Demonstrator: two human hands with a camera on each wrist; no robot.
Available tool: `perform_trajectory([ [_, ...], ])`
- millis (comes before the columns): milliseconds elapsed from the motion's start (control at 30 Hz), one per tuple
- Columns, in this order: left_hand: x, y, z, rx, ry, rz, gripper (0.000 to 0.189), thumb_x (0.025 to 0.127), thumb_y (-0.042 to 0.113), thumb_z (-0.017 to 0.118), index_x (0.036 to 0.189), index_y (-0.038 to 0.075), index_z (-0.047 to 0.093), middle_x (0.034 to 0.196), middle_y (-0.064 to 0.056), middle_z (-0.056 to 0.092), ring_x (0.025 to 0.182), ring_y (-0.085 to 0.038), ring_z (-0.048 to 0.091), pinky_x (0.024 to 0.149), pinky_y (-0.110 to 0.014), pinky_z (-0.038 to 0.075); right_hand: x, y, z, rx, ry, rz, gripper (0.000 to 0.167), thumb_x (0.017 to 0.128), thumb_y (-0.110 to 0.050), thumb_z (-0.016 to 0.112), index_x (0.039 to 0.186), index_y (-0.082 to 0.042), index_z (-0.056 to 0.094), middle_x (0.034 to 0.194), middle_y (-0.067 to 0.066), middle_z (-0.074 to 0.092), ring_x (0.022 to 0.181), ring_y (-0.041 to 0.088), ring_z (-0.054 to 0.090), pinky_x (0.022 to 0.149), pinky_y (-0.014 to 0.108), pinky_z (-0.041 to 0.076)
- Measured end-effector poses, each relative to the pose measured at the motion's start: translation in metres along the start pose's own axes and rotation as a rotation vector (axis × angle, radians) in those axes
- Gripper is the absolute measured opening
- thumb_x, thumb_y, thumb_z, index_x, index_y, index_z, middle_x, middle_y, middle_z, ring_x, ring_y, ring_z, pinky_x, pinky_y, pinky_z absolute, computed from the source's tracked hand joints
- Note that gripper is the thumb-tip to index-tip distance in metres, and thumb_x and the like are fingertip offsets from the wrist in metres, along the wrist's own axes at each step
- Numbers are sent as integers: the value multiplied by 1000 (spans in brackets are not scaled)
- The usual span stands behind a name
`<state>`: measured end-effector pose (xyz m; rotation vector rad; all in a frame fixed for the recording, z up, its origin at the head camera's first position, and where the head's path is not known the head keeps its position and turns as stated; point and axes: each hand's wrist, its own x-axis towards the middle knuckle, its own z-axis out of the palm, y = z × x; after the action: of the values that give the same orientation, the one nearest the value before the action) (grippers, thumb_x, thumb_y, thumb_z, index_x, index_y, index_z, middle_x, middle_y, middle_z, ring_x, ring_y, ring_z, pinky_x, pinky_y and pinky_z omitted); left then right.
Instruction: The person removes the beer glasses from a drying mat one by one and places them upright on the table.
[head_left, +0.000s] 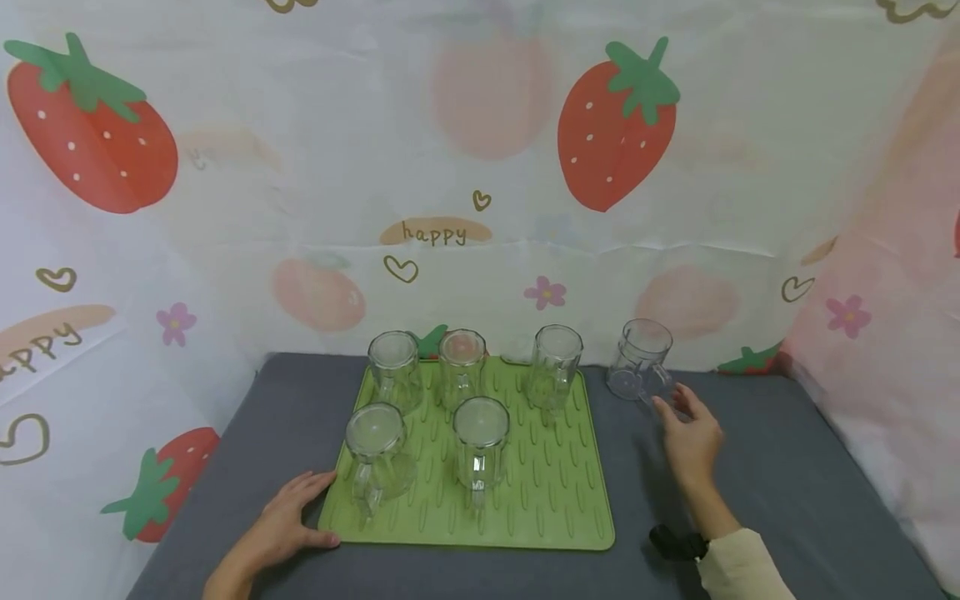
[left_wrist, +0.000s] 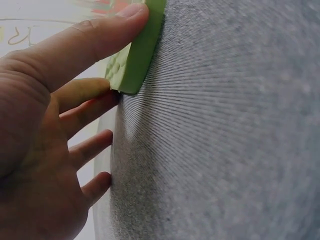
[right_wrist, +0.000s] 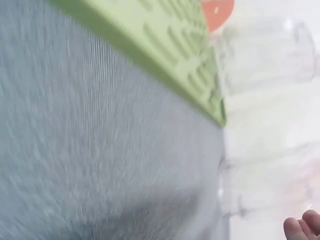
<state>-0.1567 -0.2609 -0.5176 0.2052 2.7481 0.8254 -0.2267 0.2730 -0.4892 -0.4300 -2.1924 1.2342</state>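
Note:
At the right back, an upright glass mug (head_left: 637, 358) stands on the grey cloth beside the mat. My right hand (head_left: 692, 437) has its thumb and fingers at the handle, pinching it; in the right wrist view, the fingertips (right_wrist: 300, 227) show at the lower right corner and the mug is blurred. My left hand (head_left: 281, 521) rests at the left edge of the green drying mat (head_left: 555, 508), fingers extended, the thumb touching the mat's near corner. On the mat stand several glass mugs, upside down, among them one front mug (head_left: 480, 442) and a back right mug (head_left: 555, 367).
Two more mugs stand at the back of the mat, a left one (head_left: 393, 371) and a middle one (head_left: 461, 371). Another mug (head_left: 378, 450) is at the front left. A printed strawberry curtain (head_left: 337, 125) hangs behind the grey cloth (head_left: 780, 492).

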Motion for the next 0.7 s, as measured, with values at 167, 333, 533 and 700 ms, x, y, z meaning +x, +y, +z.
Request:
perform_trajectory([
  [167, 0, 0, 0, 2, -1, -5, 95, 65, 36, 89, 142, -1, 47, 143, -26, 47, 137, -52, 31, 101, -73, 30, -17, -17, -2, 14, -52, -64, 48, 87, -15, 74, 130, 3, 60, 121, 24, 66, 110, 37, 64, 65, -6, 33],
  [333, -1, -1, 1, -7, 0, 1, 96, 65, 37, 88, 143, -1, 46, 144, -26, 47, 138, -52, 30, 100, -73, 30, -39, -28, -2, 53, -126, -80, 48, 88, -14, 73, 131, 2, 60, 120, 22, 66, 108, 33, 64, 73, -6, 37],
  [533, -2, -2, 1, -11, 3, 7, 95, 66, 38, 88, 143, -1, 46, 144, -26, 46, 138, -52, 30, 99, -74, 30, -70, -38, 6, 123, -205, -106, 46, 85, -10, 75, 128, 1, 62, 117, 20, 67, 105, 33, 66, 77, -1, 44],
  [700, -2, -2, 2, -27, 3, 1, 94, 67, 37, 87, 143, 0, 46, 144, -26, 46, 138, -52, 29, 101, -73, 29, -93, -50, 16, 200, -299, -100, 46, 84, -10, 76, 127, -2, 63, 116, 16, 67, 104, 32, 66, 80, 9, 51],
])
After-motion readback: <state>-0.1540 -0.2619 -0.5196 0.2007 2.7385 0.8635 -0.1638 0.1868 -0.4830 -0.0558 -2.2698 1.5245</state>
